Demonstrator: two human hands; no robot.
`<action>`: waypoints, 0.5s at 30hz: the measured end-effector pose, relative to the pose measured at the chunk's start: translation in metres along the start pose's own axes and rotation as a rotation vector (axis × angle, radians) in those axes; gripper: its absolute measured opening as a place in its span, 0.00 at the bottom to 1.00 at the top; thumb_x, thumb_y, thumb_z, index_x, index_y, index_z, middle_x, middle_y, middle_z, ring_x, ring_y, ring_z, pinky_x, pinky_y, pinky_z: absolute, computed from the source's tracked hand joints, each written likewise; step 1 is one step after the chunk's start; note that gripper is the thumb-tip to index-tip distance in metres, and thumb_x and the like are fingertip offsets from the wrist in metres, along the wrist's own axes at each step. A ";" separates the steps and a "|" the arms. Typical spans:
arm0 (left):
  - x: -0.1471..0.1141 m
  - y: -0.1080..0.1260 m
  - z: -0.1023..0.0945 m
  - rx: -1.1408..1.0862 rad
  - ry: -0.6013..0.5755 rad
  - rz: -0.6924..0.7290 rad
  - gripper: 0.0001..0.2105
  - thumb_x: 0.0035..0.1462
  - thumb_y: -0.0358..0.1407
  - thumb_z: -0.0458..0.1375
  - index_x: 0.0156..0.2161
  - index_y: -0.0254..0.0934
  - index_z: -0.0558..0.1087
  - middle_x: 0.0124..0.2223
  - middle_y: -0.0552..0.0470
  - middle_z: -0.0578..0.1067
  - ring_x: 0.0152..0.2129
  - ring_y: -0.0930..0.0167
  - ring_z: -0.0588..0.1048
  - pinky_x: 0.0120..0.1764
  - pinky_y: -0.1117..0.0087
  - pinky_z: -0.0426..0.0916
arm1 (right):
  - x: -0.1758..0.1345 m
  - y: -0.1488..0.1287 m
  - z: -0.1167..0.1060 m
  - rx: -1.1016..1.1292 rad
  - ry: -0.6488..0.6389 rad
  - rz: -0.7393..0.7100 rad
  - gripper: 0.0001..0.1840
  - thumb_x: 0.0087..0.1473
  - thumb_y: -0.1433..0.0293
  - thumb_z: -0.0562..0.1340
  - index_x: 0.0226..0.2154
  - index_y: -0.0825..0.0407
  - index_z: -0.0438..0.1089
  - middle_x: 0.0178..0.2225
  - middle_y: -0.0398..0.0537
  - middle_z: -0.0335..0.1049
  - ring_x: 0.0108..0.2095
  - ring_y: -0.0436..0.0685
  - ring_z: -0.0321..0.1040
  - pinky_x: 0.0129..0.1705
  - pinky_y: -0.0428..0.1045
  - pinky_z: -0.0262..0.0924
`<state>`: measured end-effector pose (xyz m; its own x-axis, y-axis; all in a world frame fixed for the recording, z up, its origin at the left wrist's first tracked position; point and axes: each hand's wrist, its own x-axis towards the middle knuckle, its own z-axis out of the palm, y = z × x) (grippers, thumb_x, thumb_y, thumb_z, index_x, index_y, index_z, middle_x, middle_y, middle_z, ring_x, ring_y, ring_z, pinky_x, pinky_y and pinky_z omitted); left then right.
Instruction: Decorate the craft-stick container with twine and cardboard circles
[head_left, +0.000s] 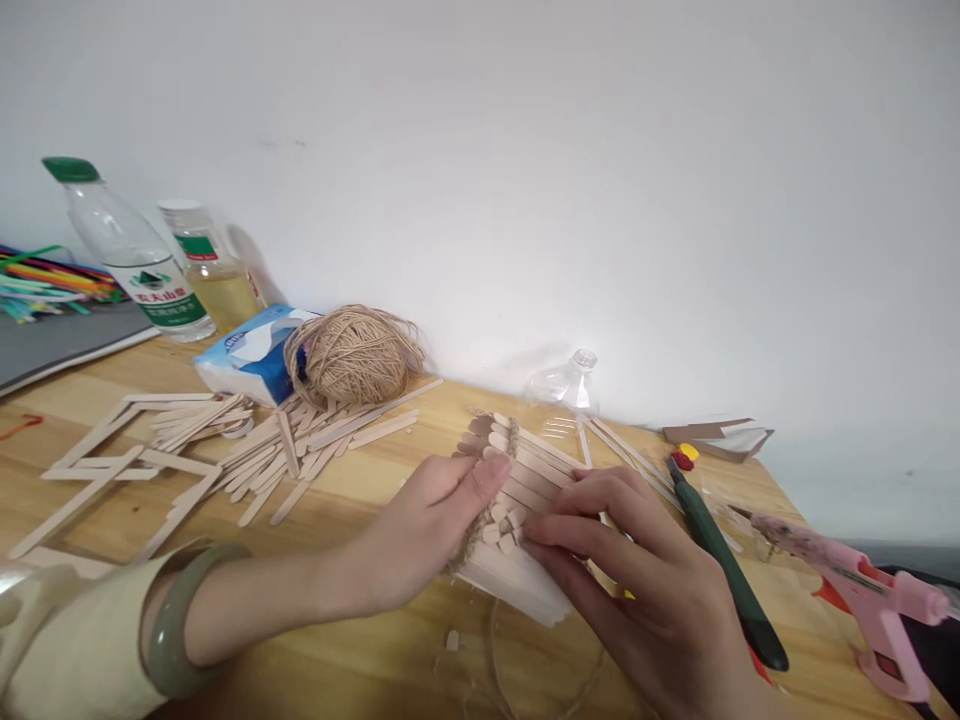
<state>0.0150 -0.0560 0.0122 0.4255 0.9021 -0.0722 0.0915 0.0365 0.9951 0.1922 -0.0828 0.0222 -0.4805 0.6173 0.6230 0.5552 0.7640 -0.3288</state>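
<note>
A small structure of craft sticks (534,470) with twine along its edges sits in front of me at the table's middle. My left hand (442,520) is closed on its left side, the thumb lying over the top sticks. Short rounded stick pieces (501,525) form a little patch on its face. At that patch the fingertips of my right hand (637,570) are pressed together against the structure; what they pinch, if anything, is hidden. A loop of twine (495,660) hangs or lies below the structure.
Loose craft sticks (262,460) and a twine ball (356,355) lie left, by a tissue pack (251,350) and two bottles (161,280). A green-handled tool (724,560) and pink glue gun (862,590) lie right. A cut plastic bottle (570,380) rests against the wall.
</note>
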 end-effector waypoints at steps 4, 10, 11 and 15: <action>-0.003 -0.002 0.002 0.006 0.044 -0.007 0.18 0.59 0.46 0.46 0.22 0.38 0.57 0.24 0.57 0.58 0.24 0.73 0.58 0.29 0.74 0.58 | -0.001 -0.002 0.003 -0.033 0.041 -0.026 0.08 0.51 0.82 0.60 0.32 0.54 0.70 0.28 0.46 0.66 0.32 0.53 0.62 0.33 0.48 0.63; -0.006 -0.001 0.006 0.010 0.098 -0.002 0.19 0.59 0.47 0.45 0.22 0.38 0.61 0.25 0.55 0.65 0.28 0.71 0.64 0.33 0.75 0.62 | -0.004 -0.005 0.008 -0.024 0.068 -0.033 0.07 0.50 0.82 0.61 0.32 0.56 0.69 0.28 0.47 0.67 0.32 0.53 0.62 0.38 0.51 0.64; -0.007 -0.001 0.006 0.013 0.103 0.001 0.20 0.59 0.48 0.44 0.23 0.38 0.62 0.25 0.55 0.66 0.27 0.71 0.64 0.33 0.75 0.62 | -0.004 -0.005 0.008 -0.016 0.073 -0.031 0.08 0.50 0.83 0.61 0.31 0.56 0.69 0.28 0.47 0.66 0.32 0.53 0.62 0.39 0.52 0.64; -0.007 -0.002 0.006 -0.009 0.083 0.001 0.18 0.59 0.47 0.46 0.24 0.37 0.66 0.27 0.55 0.71 0.29 0.71 0.67 0.35 0.75 0.64 | -0.002 -0.004 0.010 0.001 0.076 -0.030 0.08 0.49 0.83 0.61 0.30 0.55 0.69 0.27 0.46 0.66 0.31 0.52 0.62 0.40 0.52 0.63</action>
<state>0.0172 -0.0645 0.0107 0.3497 0.9346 -0.0658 0.0827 0.0392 0.9958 0.1844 -0.0857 0.0150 -0.4439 0.5785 0.6843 0.5410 0.7818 -0.3100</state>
